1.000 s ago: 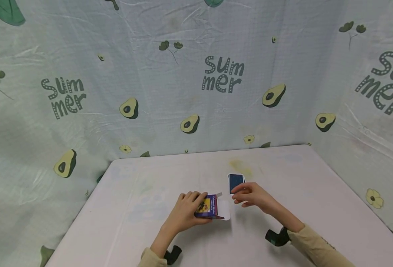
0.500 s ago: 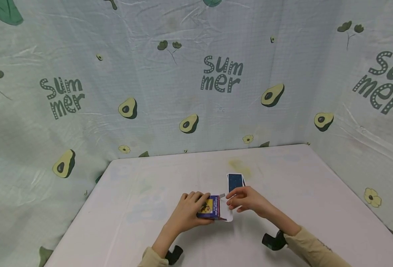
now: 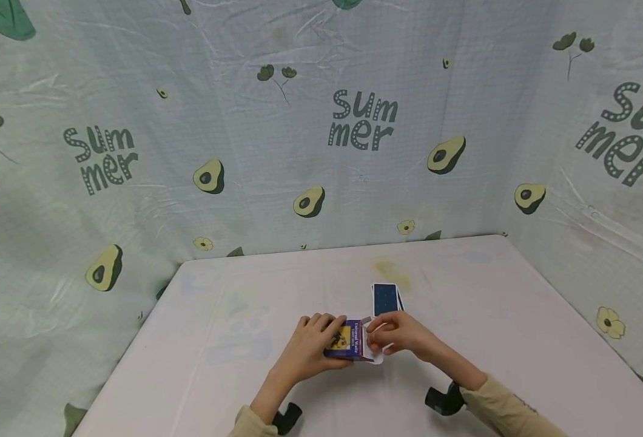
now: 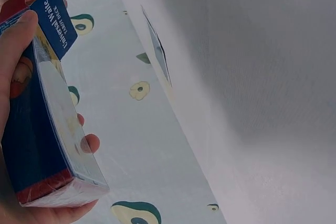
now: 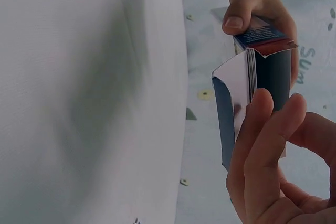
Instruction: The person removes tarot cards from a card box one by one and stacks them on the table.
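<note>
My left hand [image 3: 312, 343] grips a purple-blue tarot card box [image 3: 350, 341], its open end facing right. The left wrist view shows the box [image 4: 37, 135] with a flap [image 4: 56, 22] folded out and "Universal Waite Tarot Deck" printed on it. In the right wrist view, a thin stack of cards [image 5: 252, 69] shows its edges inside the box mouth. My right hand [image 3: 403, 335] is at that open end, fingers bent, fingertips [image 5: 261, 100] right before the opening. Just beyond the right hand, blue-backed cards [image 3: 385, 299] lie in a small, slightly fanned pile on the table.
The white-covered table [image 3: 278, 285] has a yellowish stain near the back. Behind it hangs a sheet [image 3: 267, 133] printed with avocados and "summer". Dark wrist-worn devices [image 3: 444, 400] sit below both forearms.
My right hand has come off the card pile, moving left and nearer to the box mouth. The left hand and box have shifted slightly right in the head view; the pile stays.
</note>
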The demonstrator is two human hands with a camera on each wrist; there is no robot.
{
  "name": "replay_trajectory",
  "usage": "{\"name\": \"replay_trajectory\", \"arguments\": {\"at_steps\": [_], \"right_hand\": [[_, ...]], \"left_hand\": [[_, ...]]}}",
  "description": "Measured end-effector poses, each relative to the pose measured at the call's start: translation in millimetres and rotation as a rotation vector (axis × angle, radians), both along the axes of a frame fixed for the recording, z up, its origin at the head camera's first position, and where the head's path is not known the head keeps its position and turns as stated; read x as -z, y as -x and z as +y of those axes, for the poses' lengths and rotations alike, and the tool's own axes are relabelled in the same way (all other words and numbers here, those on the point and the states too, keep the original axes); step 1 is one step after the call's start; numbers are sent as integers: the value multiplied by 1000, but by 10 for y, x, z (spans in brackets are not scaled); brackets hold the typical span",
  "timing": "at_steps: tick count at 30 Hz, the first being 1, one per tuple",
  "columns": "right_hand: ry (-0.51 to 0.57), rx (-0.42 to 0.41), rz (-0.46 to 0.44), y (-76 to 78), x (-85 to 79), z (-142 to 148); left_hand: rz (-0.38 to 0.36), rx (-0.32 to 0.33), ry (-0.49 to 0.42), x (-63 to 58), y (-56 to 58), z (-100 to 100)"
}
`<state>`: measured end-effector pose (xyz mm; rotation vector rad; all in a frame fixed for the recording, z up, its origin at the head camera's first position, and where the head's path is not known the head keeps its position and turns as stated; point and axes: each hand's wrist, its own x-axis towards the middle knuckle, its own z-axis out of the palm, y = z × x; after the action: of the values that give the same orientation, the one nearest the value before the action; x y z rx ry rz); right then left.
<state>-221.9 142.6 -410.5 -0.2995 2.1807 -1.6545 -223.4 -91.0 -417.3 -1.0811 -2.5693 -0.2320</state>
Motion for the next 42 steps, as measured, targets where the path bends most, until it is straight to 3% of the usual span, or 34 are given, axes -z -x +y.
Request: {"name": "replay_trajectory", "arguments": {"at_steps": [12,42], "right_hand": [[-3,48,-41,6,106,-71],[-40,111,-59,-20,137,-146]], "left_hand": [[2,9,-23,30,-24,2],[-17,-3,-22,17,-63,-5]]}}
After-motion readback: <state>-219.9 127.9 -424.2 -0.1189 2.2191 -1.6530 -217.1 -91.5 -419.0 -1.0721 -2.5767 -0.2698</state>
